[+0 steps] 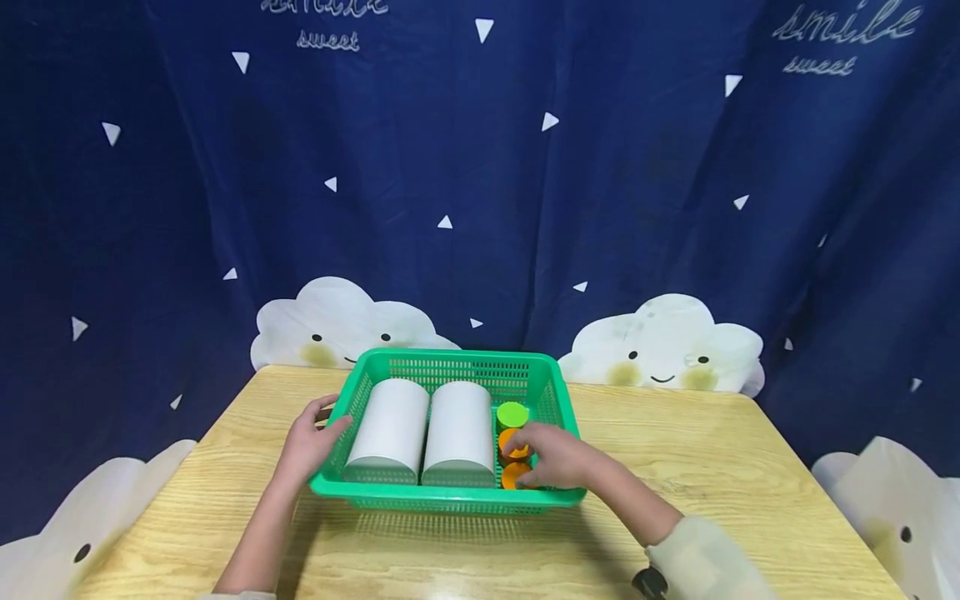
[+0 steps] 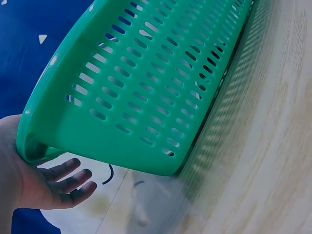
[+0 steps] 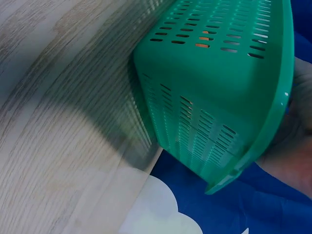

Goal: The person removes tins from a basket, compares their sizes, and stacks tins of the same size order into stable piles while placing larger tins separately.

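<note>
Pale sleeve (image 1: pixel 708 560) foremost, orange lids (image 1: pixel 511 475) sit beneath the right hand (image 1: pixel 558 457), in the right side of the green basket (image 1: pixel 450 493); whether those fingers grasp, I cannot tell. White cylinders (image 1: pixel 460 429) lie front-to-back alongside; the left hand (image 1: pixel 306 443), fingers loose, is at the left rim.

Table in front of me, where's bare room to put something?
Bare table lies right of the basket, beyond your right forearm, and nearer you, between that and your left forearm. Crowded: inside the basket, white cylinders, coloured lids, right hand.
</note>
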The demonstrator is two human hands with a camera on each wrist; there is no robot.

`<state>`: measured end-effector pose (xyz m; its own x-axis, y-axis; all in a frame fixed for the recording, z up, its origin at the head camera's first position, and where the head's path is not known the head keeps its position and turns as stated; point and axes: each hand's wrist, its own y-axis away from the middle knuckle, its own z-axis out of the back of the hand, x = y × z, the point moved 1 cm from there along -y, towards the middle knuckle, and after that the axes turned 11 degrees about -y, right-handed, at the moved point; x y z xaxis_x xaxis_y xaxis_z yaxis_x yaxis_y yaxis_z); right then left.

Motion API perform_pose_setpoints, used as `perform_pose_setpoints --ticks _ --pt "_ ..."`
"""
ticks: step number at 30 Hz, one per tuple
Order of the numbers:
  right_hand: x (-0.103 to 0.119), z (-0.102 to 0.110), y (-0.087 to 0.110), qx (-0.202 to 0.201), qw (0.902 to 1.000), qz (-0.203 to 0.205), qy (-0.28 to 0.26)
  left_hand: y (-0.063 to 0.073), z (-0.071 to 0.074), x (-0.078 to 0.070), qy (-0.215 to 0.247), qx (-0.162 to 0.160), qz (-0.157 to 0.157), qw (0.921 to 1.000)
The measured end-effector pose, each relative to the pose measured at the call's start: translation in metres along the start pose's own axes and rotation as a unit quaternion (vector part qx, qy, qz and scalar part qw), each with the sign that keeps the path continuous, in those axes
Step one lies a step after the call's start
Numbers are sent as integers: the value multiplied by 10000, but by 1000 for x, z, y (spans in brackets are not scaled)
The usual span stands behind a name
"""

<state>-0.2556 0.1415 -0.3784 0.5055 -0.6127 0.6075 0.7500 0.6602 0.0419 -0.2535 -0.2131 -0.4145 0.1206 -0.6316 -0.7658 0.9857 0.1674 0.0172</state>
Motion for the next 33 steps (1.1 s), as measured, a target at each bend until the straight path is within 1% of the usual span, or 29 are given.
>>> perform_pose_setpoints --ticks 6,9,18,22,29,33 --pt "-2 -4 -2 196 9995 63 239 -1 -1 0 7 -57 -42 10000" --pt "-2 -6 -4 246 9993 26 279 -2 -2 0 10 -80 -57 10000" --pt "-7 -13 -12 363 9987 -148 336 -1 -1 0 -8 -69 36 10000" --pt "-7 -15 -14 381 9979 -285 441 -1 -1 0 11 -94 22 10000" --pt "-7 -19 -16 302 9960 -549 644 -1 -1 1 5 -83 19 10000" --pt "-8 -21 -18 282 9953 -612 695 -1 -2 1 10 -97 38 9999"
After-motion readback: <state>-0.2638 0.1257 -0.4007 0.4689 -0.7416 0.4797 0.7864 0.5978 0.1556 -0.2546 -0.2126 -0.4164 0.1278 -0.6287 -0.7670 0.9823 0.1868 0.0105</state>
